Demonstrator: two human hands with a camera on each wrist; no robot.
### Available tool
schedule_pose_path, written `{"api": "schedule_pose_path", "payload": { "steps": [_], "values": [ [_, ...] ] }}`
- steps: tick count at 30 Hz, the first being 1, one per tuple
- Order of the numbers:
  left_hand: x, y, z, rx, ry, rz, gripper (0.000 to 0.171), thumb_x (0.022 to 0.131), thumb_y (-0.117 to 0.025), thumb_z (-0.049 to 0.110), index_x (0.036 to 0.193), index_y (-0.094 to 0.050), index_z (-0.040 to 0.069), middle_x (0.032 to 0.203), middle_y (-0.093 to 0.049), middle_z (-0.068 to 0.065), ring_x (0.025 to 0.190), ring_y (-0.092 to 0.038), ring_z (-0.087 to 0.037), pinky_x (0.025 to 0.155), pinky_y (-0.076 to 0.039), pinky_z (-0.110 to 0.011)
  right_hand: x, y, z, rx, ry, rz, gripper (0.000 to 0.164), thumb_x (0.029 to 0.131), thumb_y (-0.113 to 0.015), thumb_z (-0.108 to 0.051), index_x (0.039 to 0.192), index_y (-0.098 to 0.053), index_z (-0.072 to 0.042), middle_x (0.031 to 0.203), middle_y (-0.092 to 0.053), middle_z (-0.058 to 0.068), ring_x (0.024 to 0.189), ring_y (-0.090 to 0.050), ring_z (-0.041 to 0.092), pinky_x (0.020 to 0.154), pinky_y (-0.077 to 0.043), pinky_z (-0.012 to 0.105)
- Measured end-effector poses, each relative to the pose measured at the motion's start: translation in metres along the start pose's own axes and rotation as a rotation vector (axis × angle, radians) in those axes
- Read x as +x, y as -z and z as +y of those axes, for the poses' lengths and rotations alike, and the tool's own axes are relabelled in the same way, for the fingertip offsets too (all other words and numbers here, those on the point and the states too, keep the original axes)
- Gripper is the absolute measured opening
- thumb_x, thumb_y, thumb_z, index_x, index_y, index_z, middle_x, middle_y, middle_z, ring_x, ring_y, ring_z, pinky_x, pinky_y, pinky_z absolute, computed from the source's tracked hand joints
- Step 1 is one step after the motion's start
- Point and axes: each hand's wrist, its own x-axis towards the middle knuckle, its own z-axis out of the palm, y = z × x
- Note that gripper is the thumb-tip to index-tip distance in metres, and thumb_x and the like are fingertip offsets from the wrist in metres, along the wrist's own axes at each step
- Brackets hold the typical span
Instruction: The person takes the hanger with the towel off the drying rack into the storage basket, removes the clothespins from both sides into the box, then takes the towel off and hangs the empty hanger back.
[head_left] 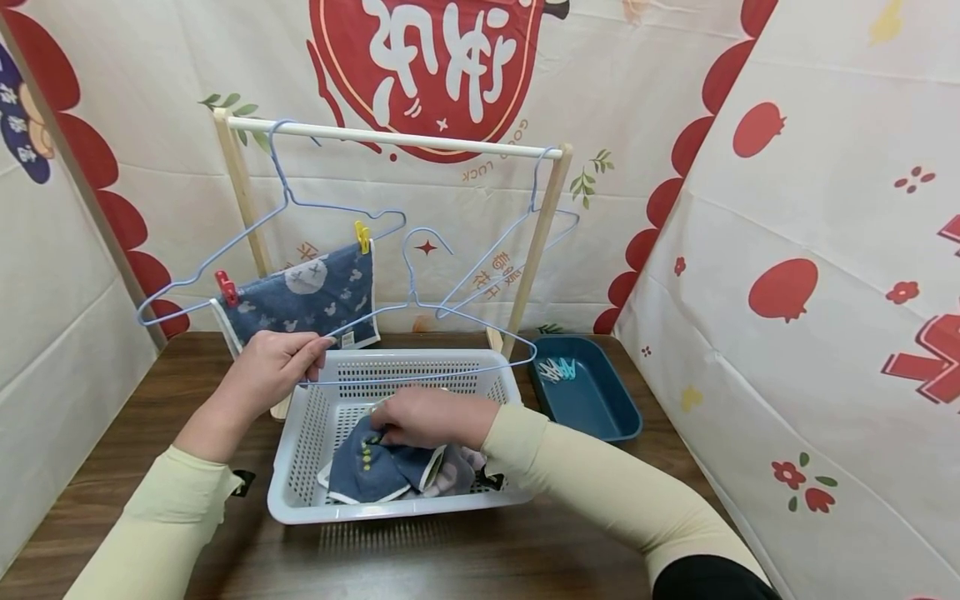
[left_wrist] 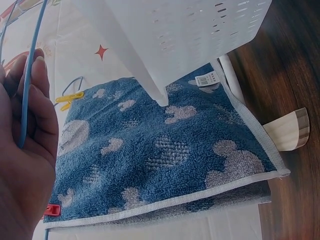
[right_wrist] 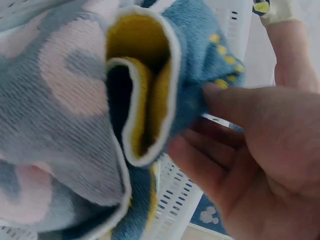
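My left hand (head_left: 273, 367) grips a light blue wire hanger (head_left: 468, 314) by its left end, so the hanger spans over the white basket (head_left: 322, 508) with its hook upward. Down in the basket, my right hand (head_left: 435, 415) pinches a blue towel (head_left: 356, 467) with yellow dots. Up close in the right wrist view, thumb and fingers hold a fold of that towel (right_wrist: 195, 55), whose white edging and yellow inside show. A grey and pink towel (right_wrist: 60, 100) lies against it. Most of the basket's other cloth is hidden under these.
Behind the basket stands a rack with a white rail (head_left: 390, 137). A patterned blue towel (head_left: 300, 292) hangs there from a hanger, held by a red clip (head_left: 227, 287) and a yellow clip (head_left: 363, 237). Another hanger (head_left: 491, 250) hangs right. A dark teal tray (head_left: 600, 408) holds several clips.
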Motion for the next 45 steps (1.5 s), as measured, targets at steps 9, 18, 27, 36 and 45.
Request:
{"api": "schedule_pose_path", "payload": {
  "steps": [9, 18, 27, 36, 45],
  "values": [
    [0.0, 0.0, 0.001, -0.003, 0.025, -0.016, 0.034, 0.114, -0.066, 0.02, 0.08, -0.069, 0.022, 0.067, -0.061, 0.008, 0.066, -0.06, -0.018, 0.061, -0.052, -0.03, -0.004, 0.004, 0.002, 0.092, -0.008, -0.272, 0.042, 0.116, -0.061, -0.022, 0.156, -0.062, -0.01, 0.15, -0.065, 0.006, 0.138, -0.06, 0.012, 0.115, -0.044, 0.023],
    [-0.002, 0.001, 0.002, 0.003, -0.003, 0.002, 0.033, 0.112, -0.067, 0.015, 0.08, -0.068, 0.022, 0.067, -0.059, 0.011, 0.065, -0.058, -0.015, 0.058, -0.05, -0.029, -0.025, 0.011, 0.006, 0.261, -0.165, -0.178, 0.062, 0.115, -0.063, -0.036, 0.169, -0.044, -0.011, 0.168, -0.051, 0.006, 0.155, -0.045, 0.016, 0.126, -0.036, 0.031],
    [-0.005, 0.006, 0.004, 0.025, 0.005, 0.004, 0.033, 0.113, -0.067, 0.017, 0.08, -0.069, 0.021, 0.066, -0.058, 0.01, 0.065, -0.057, -0.015, 0.058, -0.049, -0.029, -0.08, 0.005, 0.007, 0.3, -0.392, -0.026, 0.074, 0.114, -0.056, -0.056, 0.172, -0.038, -0.015, 0.171, -0.046, 0.007, 0.156, -0.046, 0.023, 0.126, -0.04, 0.045],
    [-0.014, 0.015, 0.006, 0.042, 0.028, 0.01, 0.034, 0.113, -0.067, 0.017, 0.079, -0.069, 0.018, 0.065, -0.057, 0.01, 0.065, -0.057, -0.016, 0.056, -0.048, -0.028, -0.123, -0.024, 0.005, 0.013, -0.76, 0.232, 0.071, 0.108, -0.072, -0.045, 0.164, -0.05, -0.008, 0.163, -0.053, 0.018, 0.15, -0.051, 0.036, 0.119, -0.046, 0.055],
    [-0.023, 0.023, 0.004, 0.059, 0.041, 0.026, 0.032, 0.111, -0.069, 0.014, 0.079, -0.07, 0.019, 0.067, -0.057, 0.01, 0.064, -0.054, -0.012, 0.053, -0.046, -0.027, -0.133, -0.058, 0.029, 0.119, -0.975, 0.36, 0.078, 0.109, -0.071, -0.04, 0.169, -0.038, -0.003, 0.156, -0.054, 0.023, 0.132, -0.062, 0.038, 0.107, -0.056, 0.058]
  ]
}}
